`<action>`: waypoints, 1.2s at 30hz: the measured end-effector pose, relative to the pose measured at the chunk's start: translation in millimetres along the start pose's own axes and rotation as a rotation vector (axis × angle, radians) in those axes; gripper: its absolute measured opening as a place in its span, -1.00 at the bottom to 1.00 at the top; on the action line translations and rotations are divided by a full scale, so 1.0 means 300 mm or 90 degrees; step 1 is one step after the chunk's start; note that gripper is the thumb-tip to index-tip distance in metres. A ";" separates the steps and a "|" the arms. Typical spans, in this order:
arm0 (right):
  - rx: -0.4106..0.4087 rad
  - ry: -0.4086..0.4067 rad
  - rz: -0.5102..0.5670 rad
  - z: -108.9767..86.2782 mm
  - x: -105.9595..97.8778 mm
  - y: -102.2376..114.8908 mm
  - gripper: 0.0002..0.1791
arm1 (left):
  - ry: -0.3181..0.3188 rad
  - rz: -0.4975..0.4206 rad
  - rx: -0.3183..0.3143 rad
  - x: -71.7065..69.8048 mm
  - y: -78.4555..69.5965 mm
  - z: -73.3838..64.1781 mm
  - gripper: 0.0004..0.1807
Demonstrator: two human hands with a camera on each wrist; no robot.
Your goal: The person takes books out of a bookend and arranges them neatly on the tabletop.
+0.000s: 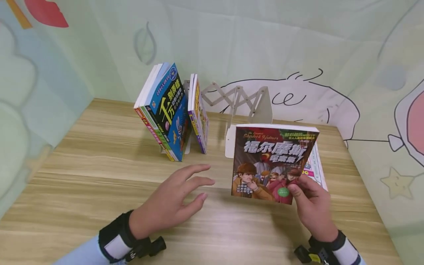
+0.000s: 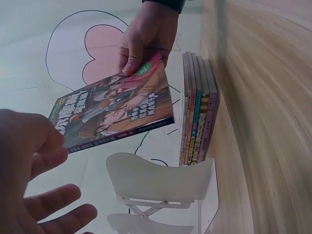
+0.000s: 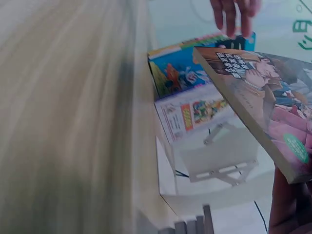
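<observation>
The left hand [image 1: 170, 200], its fingers parted and empty, could best steady, in front of the expanding metal bookend [image 1: 263, 106], the free left edge of the raised Sherlock Holmes paperback [image 1: 268, 165], gripped at lower right by the fingers of the right hand [image 1: 315, 209].

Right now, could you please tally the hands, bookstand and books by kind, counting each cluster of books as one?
Hands: 2 (left hand, right hand)
Bookstand: 1
Held book: 1
Standing book groups: 2 (blue-fronted group, purple-edged group)
Flat book pile: 1
Total: 7
</observation>
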State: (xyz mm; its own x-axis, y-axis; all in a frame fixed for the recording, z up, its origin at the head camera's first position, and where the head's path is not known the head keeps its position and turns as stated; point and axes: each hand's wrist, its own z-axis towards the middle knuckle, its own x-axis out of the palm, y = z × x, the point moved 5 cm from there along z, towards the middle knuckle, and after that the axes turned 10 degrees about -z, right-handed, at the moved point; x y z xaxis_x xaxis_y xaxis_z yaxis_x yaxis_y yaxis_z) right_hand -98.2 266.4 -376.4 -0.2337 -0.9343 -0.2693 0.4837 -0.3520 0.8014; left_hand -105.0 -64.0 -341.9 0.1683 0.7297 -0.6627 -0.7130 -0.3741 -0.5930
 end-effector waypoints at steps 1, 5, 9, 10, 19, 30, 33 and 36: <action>0.011 -0.015 -0.015 0.005 -0.012 -0.002 -0.75 | 0.004 0.000 -0.009 0.001 0.002 0.000 -0.69; 0.125 -0.070 -0.064 0.022 -0.054 -0.018 -0.72 | 0.019 0.007 -0.024 0.005 0.006 0.001 -0.67; 0.249 -0.108 -0.047 0.034 -0.086 -0.042 -0.72 | 0.032 0.016 -0.032 0.012 0.014 -0.003 -0.65; 0.270 -0.118 -0.039 0.037 -0.095 -0.048 -0.70 | 0.034 0.018 -0.034 0.013 0.016 -0.005 -0.65; 0.390 -0.225 0.073 0.055 -0.200 -0.111 -0.58 | 0.045 0.018 -0.049 0.018 0.025 -0.008 -0.63; 0.544 -0.235 -0.064 0.072 -0.282 -0.213 -0.48 | 0.071 0.029 -0.081 0.019 0.039 -0.010 -0.65; 0.580 -0.196 -0.115 0.075 -0.288 -0.235 -0.44 | 0.075 0.032 -0.089 0.021 0.044 -0.012 -0.65; 0.608 -0.165 -0.145 0.077 -0.291 -0.257 -0.41 | 0.075 0.034 -0.087 0.021 0.046 -0.012 -0.66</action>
State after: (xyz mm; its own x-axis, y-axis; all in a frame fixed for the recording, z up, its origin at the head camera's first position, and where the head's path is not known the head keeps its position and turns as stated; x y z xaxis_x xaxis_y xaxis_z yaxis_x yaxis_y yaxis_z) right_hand -134.5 376.3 -402.4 -0.4665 -0.7694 -0.4363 -0.4458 -0.2216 0.8673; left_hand -111.3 -66.7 -355.9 0.2175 0.6374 -0.7392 -0.6252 -0.4906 -0.6070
